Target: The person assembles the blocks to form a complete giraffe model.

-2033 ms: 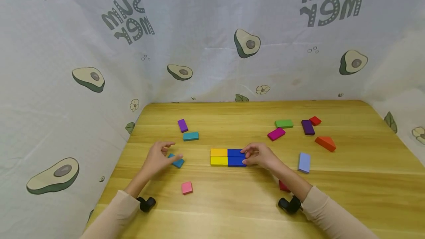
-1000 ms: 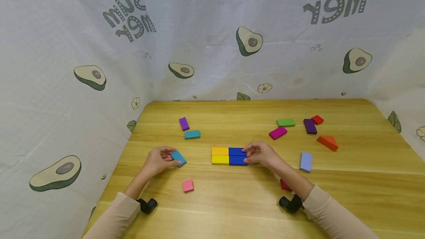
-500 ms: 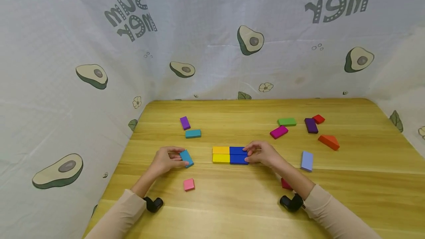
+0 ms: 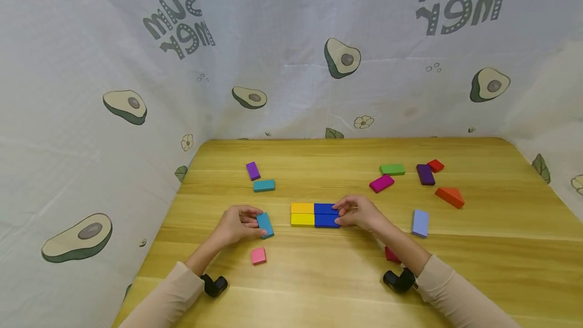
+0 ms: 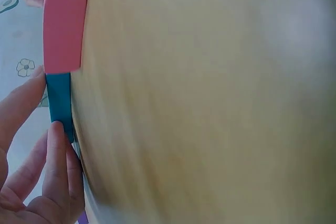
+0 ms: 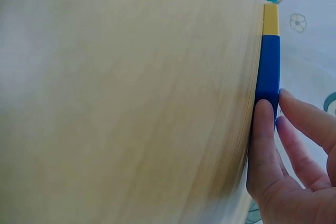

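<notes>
My left hand (image 4: 238,224) pinches a light blue block (image 4: 265,225) between thumb and fingers, left of the middle of the table. In the left wrist view the same block (image 5: 59,98) shows edge-on between the fingertips. At the centre, an orange block (image 4: 302,208) and a yellow block (image 4: 302,220) lie against two dark blue blocks (image 4: 326,220), forming a flat rectangle. My right hand (image 4: 360,212) grips the right end of the dark blue pair, with thumb and fingertips at its edges. A small gap separates the light blue block from the rectangle.
A pink block (image 4: 258,255) lies close in front of my left hand. Behind it are a teal block (image 4: 264,186) and a purple block (image 4: 252,171). At right lie green (image 4: 392,169), magenta (image 4: 381,183) and lavender (image 4: 420,223) blocks, plus an orange triangle (image 4: 450,197).
My left hand has taken hold of the light blue block and moved it right toward the rectangle, turning it more upright in view. My right hand stays at the dark blue blocks.
</notes>
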The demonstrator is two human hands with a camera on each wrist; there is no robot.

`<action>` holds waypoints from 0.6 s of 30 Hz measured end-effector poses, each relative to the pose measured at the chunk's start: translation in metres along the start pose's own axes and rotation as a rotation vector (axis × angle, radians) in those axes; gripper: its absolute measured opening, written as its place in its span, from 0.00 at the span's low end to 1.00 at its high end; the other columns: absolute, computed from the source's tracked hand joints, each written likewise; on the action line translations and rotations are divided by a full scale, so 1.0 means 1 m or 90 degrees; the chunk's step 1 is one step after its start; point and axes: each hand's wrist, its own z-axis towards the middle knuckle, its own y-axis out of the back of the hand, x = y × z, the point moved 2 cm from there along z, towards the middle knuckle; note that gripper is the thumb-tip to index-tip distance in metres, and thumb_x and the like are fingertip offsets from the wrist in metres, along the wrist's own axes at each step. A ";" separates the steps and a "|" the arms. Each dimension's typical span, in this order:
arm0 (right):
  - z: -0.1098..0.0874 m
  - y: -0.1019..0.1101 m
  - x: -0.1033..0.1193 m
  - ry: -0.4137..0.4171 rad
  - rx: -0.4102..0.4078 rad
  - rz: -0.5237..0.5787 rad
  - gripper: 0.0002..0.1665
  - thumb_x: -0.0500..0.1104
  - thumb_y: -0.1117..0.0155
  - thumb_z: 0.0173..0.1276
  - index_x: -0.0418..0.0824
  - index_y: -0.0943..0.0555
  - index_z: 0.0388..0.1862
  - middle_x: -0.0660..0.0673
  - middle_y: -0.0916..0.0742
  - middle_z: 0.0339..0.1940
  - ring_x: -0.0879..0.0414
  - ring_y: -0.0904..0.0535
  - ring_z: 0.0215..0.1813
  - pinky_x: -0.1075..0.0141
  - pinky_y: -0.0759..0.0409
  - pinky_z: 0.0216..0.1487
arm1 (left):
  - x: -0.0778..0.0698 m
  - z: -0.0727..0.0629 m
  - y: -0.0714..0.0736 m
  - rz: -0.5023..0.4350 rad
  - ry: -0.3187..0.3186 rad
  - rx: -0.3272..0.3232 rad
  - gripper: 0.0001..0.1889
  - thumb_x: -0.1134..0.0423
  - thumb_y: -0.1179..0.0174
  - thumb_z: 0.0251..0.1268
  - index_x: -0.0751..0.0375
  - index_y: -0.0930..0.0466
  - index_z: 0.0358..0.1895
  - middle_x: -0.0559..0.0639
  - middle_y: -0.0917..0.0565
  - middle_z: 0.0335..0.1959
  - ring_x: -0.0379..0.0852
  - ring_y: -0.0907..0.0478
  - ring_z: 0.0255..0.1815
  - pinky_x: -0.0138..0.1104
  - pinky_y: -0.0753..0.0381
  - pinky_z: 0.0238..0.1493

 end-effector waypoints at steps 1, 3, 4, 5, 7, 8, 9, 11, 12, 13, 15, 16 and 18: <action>0.000 0.000 0.000 -0.002 -0.001 0.001 0.18 0.26 0.28 0.59 0.22 0.19 0.48 0.43 0.19 0.30 0.55 0.22 0.32 0.69 0.18 0.33 | -0.001 -0.001 -0.002 0.001 0.000 0.007 0.26 0.69 0.21 0.46 0.70 0.17 0.52 0.56 0.16 0.41 0.46 0.16 0.38 0.34 0.14 0.41; -0.001 -0.001 0.000 -0.004 -0.001 0.004 0.18 0.26 0.28 0.59 0.22 0.19 0.48 0.43 0.19 0.30 0.55 0.22 0.31 0.69 0.19 0.32 | -0.002 -0.002 -0.005 0.002 -0.004 0.021 0.26 0.69 0.20 0.46 0.70 0.17 0.51 0.56 0.17 0.40 0.46 0.16 0.38 0.34 0.14 0.41; -0.001 -0.001 0.000 -0.004 0.001 0.003 0.18 0.26 0.28 0.59 0.23 0.19 0.49 0.43 0.19 0.30 0.55 0.23 0.31 0.70 0.19 0.32 | -0.002 -0.002 -0.007 0.002 -0.004 0.027 0.26 0.68 0.20 0.45 0.69 0.17 0.51 0.56 0.17 0.40 0.46 0.16 0.38 0.34 0.14 0.41; -0.001 -0.001 0.001 -0.007 0.000 0.005 0.18 0.26 0.28 0.59 0.23 0.19 0.49 0.43 0.20 0.30 0.55 0.23 0.31 0.70 0.19 0.32 | -0.003 -0.002 -0.008 0.002 -0.005 0.033 0.26 0.68 0.20 0.45 0.69 0.17 0.51 0.55 0.17 0.40 0.46 0.16 0.38 0.34 0.14 0.41; 0.000 -0.001 0.001 -0.009 -0.001 0.005 0.18 0.26 0.28 0.59 0.23 0.19 0.49 0.43 0.20 0.30 0.55 0.23 0.31 0.70 0.19 0.32 | -0.004 -0.003 -0.012 0.002 -0.007 0.044 0.26 0.67 0.19 0.45 0.68 0.17 0.50 0.54 0.17 0.39 0.45 0.16 0.37 0.34 0.14 0.41; 0.000 0.000 0.000 -0.008 0.001 0.006 0.18 0.26 0.28 0.59 0.23 0.19 0.49 0.44 0.20 0.30 0.55 0.23 0.31 0.70 0.19 0.32 | -0.005 -0.003 -0.013 -0.001 -0.009 0.051 0.26 0.67 0.19 0.45 0.68 0.17 0.50 0.54 0.17 0.39 0.46 0.16 0.37 0.35 0.14 0.41; 0.000 0.000 0.000 -0.007 0.002 0.005 0.18 0.26 0.29 0.59 0.23 0.19 0.49 0.44 0.20 0.30 0.55 0.23 0.31 0.69 0.19 0.32 | -0.005 -0.004 -0.015 0.000 -0.012 0.057 0.26 0.67 0.19 0.45 0.68 0.17 0.50 0.54 0.17 0.38 0.46 0.16 0.37 0.35 0.14 0.41; 0.001 0.000 -0.001 -0.005 0.003 0.006 0.18 0.25 0.28 0.59 0.22 0.20 0.49 0.44 0.20 0.29 0.55 0.22 0.31 0.68 0.18 0.33 | -0.005 -0.004 -0.018 -0.003 -0.020 0.072 0.25 0.67 0.19 0.45 0.68 0.17 0.49 0.54 0.16 0.37 0.46 0.15 0.37 0.35 0.14 0.40; 0.001 0.000 -0.001 -0.004 0.003 0.005 0.18 0.25 0.28 0.59 0.22 0.20 0.49 0.44 0.20 0.29 0.55 0.22 0.32 0.68 0.18 0.33 | -0.005 -0.004 -0.020 -0.004 -0.025 0.080 0.25 0.67 0.19 0.45 0.68 0.18 0.49 0.54 0.16 0.37 0.46 0.15 0.37 0.35 0.14 0.40; 0.001 0.000 -0.001 -0.004 0.002 0.005 0.18 0.25 0.28 0.59 0.22 0.20 0.48 0.44 0.20 0.29 0.55 0.22 0.32 0.68 0.18 0.33 | -0.005 -0.005 -0.021 -0.005 -0.029 0.086 0.25 0.67 0.19 0.45 0.69 0.18 0.49 0.53 0.16 0.37 0.46 0.15 0.37 0.35 0.14 0.40; 0.001 0.000 -0.001 -0.005 0.001 0.001 0.18 0.26 0.28 0.59 0.22 0.20 0.48 0.44 0.19 0.29 0.54 0.22 0.32 0.68 0.17 0.33 | -0.007 -0.006 -0.025 -0.009 -0.039 0.099 0.25 0.68 0.20 0.45 0.69 0.18 0.49 0.53 0.16 0.37 0.46 0.15 0.37 0.35 0.14 0.40; 0.001 0.000 -0.001 -0.006 0.001 0.002 0.18 0.26 0.28 0.59 0.23 0.19 0.48 0.44 0.19 0.29 0.54 0.22 0.32 0.68 0.17 0.33 | -0.007 -0.006 -0.027 -0.016 -0.042 0.105 0.25 0.68 0.20 0.45 0.69 0.18 0.48 0.54 0.16 0.37 0.46 0.15 0.37 0.35 0.14 0.39; 0.001 0.000 -0.001 -0.009 0.002 0.003 0.18 0.26 0.28 0.59 0.23 0.20 0.49 0.44 0.19 0.29 0.55 0.22 0.31 0.68 0.18 0.33 | -0.009 -0.006 -0.030 -0.023 -0.045 0.112 0.24 0.70 0.20 0.45 0.70 0.18 0.48 0.54 0.16 0.37 0.46 0.15 0.37 0.35 0.14 0.40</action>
